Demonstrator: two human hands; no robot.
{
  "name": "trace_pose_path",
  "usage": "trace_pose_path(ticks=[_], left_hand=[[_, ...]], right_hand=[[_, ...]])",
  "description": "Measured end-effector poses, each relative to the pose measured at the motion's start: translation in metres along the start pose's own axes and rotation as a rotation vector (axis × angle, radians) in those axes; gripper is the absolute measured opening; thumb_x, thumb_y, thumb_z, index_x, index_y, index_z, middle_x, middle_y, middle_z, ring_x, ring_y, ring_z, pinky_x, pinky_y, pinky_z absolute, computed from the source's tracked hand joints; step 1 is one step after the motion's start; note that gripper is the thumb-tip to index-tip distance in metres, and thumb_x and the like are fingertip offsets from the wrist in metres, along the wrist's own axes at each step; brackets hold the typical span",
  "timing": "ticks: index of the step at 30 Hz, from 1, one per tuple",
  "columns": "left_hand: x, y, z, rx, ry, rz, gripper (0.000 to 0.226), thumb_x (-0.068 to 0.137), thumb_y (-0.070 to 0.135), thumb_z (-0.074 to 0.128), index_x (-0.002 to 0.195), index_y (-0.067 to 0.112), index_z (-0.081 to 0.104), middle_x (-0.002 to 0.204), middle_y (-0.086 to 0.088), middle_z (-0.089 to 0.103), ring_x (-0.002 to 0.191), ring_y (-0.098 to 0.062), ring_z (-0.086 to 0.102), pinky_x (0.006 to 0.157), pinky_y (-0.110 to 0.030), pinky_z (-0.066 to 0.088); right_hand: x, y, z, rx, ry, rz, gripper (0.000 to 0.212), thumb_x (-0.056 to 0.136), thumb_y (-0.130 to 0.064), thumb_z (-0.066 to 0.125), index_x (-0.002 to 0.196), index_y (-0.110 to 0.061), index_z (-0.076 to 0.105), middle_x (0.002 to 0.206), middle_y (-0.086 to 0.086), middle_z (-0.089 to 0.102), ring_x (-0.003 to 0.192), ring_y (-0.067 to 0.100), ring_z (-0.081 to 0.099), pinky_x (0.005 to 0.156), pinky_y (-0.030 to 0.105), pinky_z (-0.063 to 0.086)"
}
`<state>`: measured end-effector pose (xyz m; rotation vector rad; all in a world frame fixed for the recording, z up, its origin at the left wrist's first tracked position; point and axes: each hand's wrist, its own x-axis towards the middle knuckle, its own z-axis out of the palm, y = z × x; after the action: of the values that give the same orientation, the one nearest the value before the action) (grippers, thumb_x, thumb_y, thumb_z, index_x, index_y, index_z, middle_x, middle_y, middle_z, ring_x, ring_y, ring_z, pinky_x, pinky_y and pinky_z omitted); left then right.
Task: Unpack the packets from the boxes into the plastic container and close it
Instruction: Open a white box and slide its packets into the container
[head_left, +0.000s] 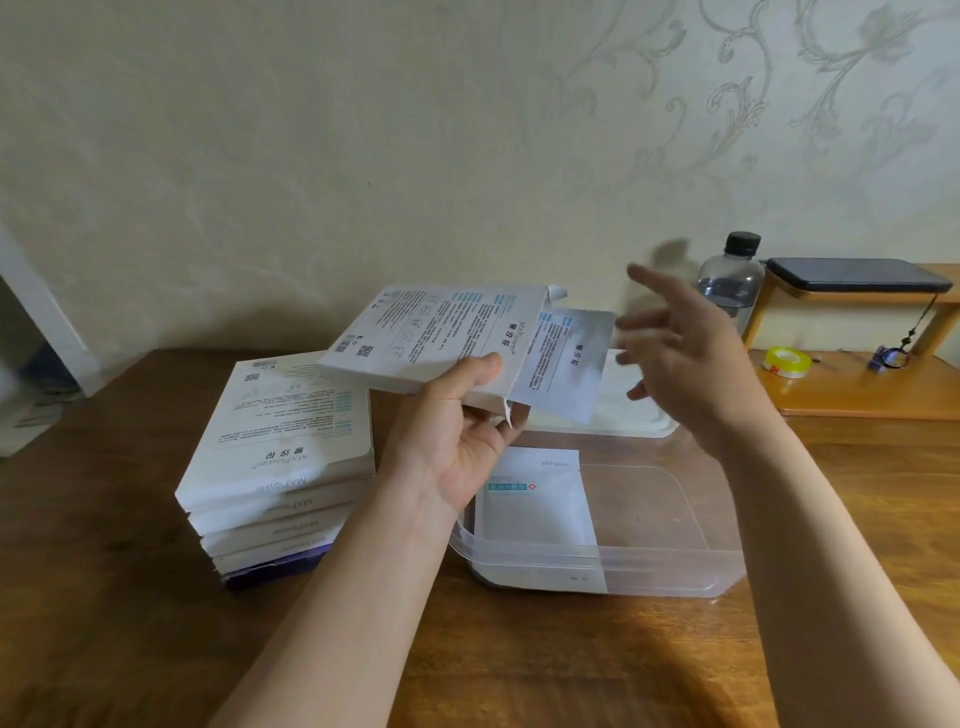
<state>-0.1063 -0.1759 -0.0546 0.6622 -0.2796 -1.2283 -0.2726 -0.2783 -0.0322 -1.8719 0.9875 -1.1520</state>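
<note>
Fingers (483, 366) of the left hand (457, 452) curl round one white box (431, 332), held above the worktop (519, 649), with one packet (566, 364) sticking out of its open right end. The right hand (680, 364), blurred, has its fingers spread and holds nothing, just right of that packet. Below, one clear plastic container (675, 582) stands open with a second packet (535, 499) lying at its left end, its white lid (623, 395) behind it, a stack (275, 457) of what looks like five more boxes to its left, and one bottle (730, 283), one phone (857, 274) and one tape roll (787, 360) at the far right.
</note>
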Motion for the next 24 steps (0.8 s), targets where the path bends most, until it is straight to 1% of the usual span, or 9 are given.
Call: trace_pose_path(ticks=[2,5,7,9,12,14,19,21,24], left_hand=[[-0.001,-0.001,0.002,-0.015,0.008,-0.008,0.027,0.091,-0.006,0.06,0.105,0.016,0.068,0.095,-0.01,0.079,0.079,-0.026,0.077,0.058,-0.037,0.062],[-0.002,-0.005,0.002,-0.022,0.016,-0.021,0.027,0.09,-0.006,0.061,0.104,0.016,0.068,0.096,-0.01,0.079,0.079,-0.025,0.077,0.06,-0.036,0.062],[-0.002,-0.006,0.002,-0.018,0.019,-0.025,0.027,0.09,-0.005,0.061,0.104,0.017,0.068,0.094,-0.007,0.079,0.079,-0.023,0.077,0.061,-0.034,0.062],[-0.002,-0.006,0.002,-0.02,0.021,-0.027,0.027,0.089,-0.005,0.062,0.102,0.018,0.069,0.097,-0.007,0.079,0.088,-0.023,0.075,0.062,-0.031,0.061],[-0.003,-0.005,0.005,-0.062,-0.014,-0.045,0.033,0.077,-0.006,0.067,0.1,0.017,0.068,0.122,-0.015,0.072,0.117,-0.031,0.067,0.065,-0.032,0.062],[-0.004,-0.005,0.006,-0.07,-0.031,-0.04,0.04,0.069,-0.006,0.069,0.102,0.017,0.066,0.126,-0.016,0.07,0.123,-0.034,0.063,0.065,-0.034,0.062],[0.0,-0.007,0.003,-0.043,-0.008,-0.016,0.032,0.089,-0.008,0.062,0.109,0.016,0.064,0.105,-0.01,0.076,0.114,-0.031,0.065,0.062,-0.033,0.061],[0.001,-0.008,0.002,-0.029,0.005,-0.013,0.03,0.09,-0.008,0.062,0.107,0.017,0.067,0.099,-0.008,0.078,0.107,-0.03,0.066,0.062,-0.033,0.061],[0.001,-0.011,0.002,-0.007,-0.002,0.002,0.031,0.09,-0.009,0.061,0.103,0.019,0.068,0.092,-0.006,0.079,0.1,-0.027,0.069,0.063,-0.032,0.061]], right_hand=[[0.0,0.008,-0.003,-0.304,-0.131,-0.197,0.068,0.09,-0.009,0.069,0.142,-0.047,0.046,0.134,0.002,0.051,0.106,0.014,0.063,0.088,0.033,0.055],[-0.001,0.013,0.004,-0.359,-0.157,-0.255,0.048,0.087,-0.015,0.074,0.127,-0.04,0.064,0.147,0.003,0.044,0.121,0.009,0.054,0.103,0.03,0.047],[-0.001,0.011,0.004,-0.294,-0.112,-0.281,0.034,0.087,-0.013,0.074,0.114,-0.034,0.072,0.142,0.0,0.05,0.112,-0.009,0.053,0.097,0.013,0.043],[0.0,0.009,-0.003,-0.202,-0.07,-0.268,0.027,0.084,-0.01,0.076,0.102,-0.031,0.076,0.133,-0.003,0.056,0.107,-0.014,0.055,0.088,0.003,0.041],[-0.003,0.0,-0.018,0.062,-0.019,-0.221,0.018,0.078,-0.009,0.079,0.086,-0.026,0.076,0.118,-0.002,0.066,0.109,0.003,0.062,0.082,0.013,0.051],[-0.005,-0.005,-0.026,0.192,0.019,-0.223,0.016,0.079,-0.007,0.078,0.081,-0.023,0.076,0.109,-0.001,0.071,0.101,0.005,0.066,0.081,0.019,0.054],[-0.004,-0.01,-0.04,0.473,0.088,-0.181,0.01,0.075,-0.014,0.082,0.078,-0.021,0.076,0.08,0.005,0.072,0.082,0.03,0.063,0.077,0.041,0.051],[-0.003,-0.01,-0.047,0.535,0.133,-0.116,0.012,0.079,-0.009,0.078,0.077,-0.02,0.074,0.077,0.008,0.069,0.077,0.03,0.062,0.074,0.041,0.051],[-0.003,-0.005,-0.055,0.409,0.103,0.025,0.015,0.083,-0.001,0.074,0.086,-0.016,0.07,0.083,0.012,0.064,0.074,0.028,0.062,0.068,0.037,0.055]])
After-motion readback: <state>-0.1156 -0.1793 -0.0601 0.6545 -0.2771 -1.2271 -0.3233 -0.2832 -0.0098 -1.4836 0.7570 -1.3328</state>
